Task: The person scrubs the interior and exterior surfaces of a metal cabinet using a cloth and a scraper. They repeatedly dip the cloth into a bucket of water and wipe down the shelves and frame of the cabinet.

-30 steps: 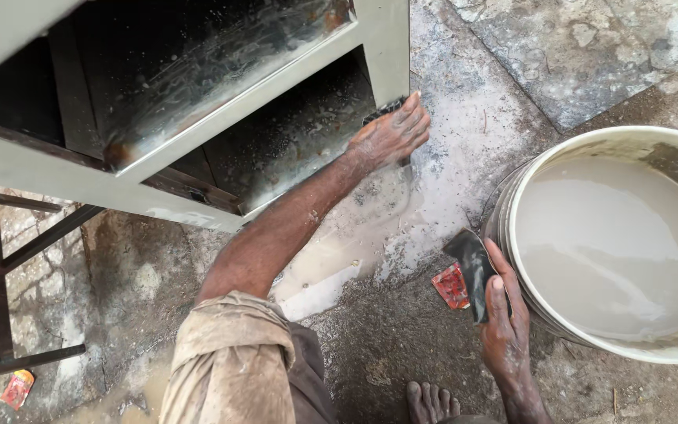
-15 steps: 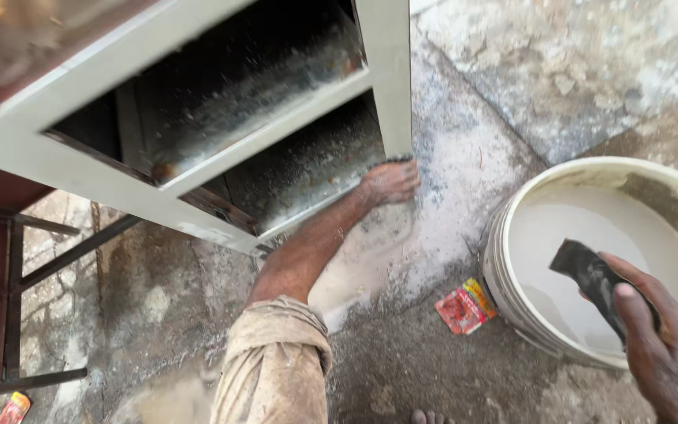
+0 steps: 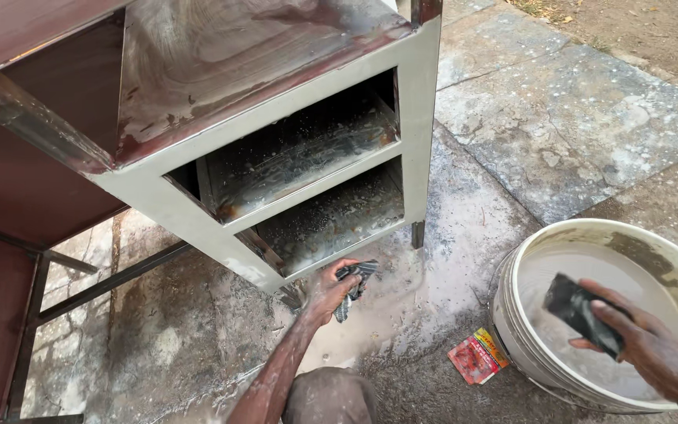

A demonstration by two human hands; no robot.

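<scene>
A grey metal cabinet frame (image 3: pixel 276 149) fills the far left of the scene, standing on wet, whitish stone paving (image 3: pixel 559 126). Its two lower shelves are open at the front and speckled with pale residue, and one thin leg shows at its right corner. To the right, near the bottom edge, sits a round white bucket (image 3: pixel 512 314) holding cloudy grey water.

The left arm stretches forward from the near edge, bent slightly at the elbow and dusted with white, and reaches to the foot of the cabinet. The left hand (image 3: pixel 329 289) is curled closed around a crumpled dark rag (image 3: pixel 355 284), which it holds just below the front edge of the lowest shelf, close to the wet ground.

The right hand (image 3: pixel 637 341) comes in from the near right corner, palm down over the bucket. Its fingers are bent around a dark block-shaped pad (image 3: pixel 578 310), held above the water inside the rim; whether the pad touches the water I cannot tell.

A small red sachet (image 3: pixel 476 355) lies flat on the ground just left of the bucket, between the two arms.
</scene>
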